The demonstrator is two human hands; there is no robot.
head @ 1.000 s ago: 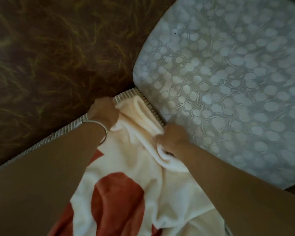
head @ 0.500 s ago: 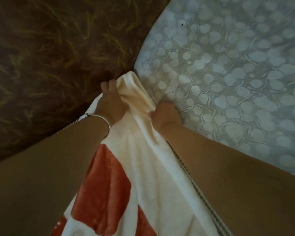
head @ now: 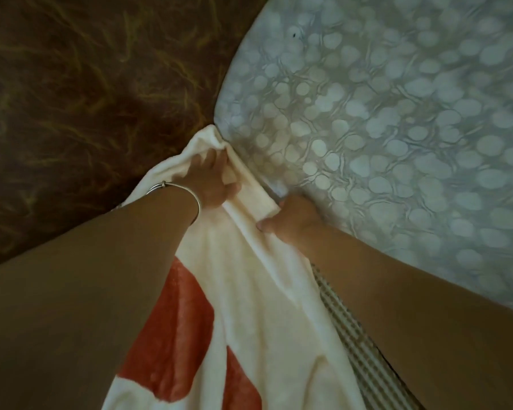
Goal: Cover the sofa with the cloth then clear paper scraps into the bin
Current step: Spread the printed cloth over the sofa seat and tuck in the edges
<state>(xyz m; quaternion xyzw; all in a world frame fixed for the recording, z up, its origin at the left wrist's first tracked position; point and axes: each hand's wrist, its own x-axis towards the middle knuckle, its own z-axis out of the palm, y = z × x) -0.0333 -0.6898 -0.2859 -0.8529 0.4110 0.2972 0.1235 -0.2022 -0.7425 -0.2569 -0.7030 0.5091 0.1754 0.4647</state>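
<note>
- Cloth (head: 249, 306) — cream with red patches, lies over the checked sofa seat (head: 356, 335); soft, light, likely best gripped at its edge.
- Right hand (head: 293, 221) — fingers pinch the cloth's fold.
- Left hand (head: 211, 179) — fingers press its corner toward the patterned cushion (head: 397, 128).

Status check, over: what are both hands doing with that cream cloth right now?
Left hand flat on cloth, pressing it into the corner. Right hand tucking cloth edge beside grey cushion. Checked sofa fabric partly uncovered. Nothing in the way.
</note>
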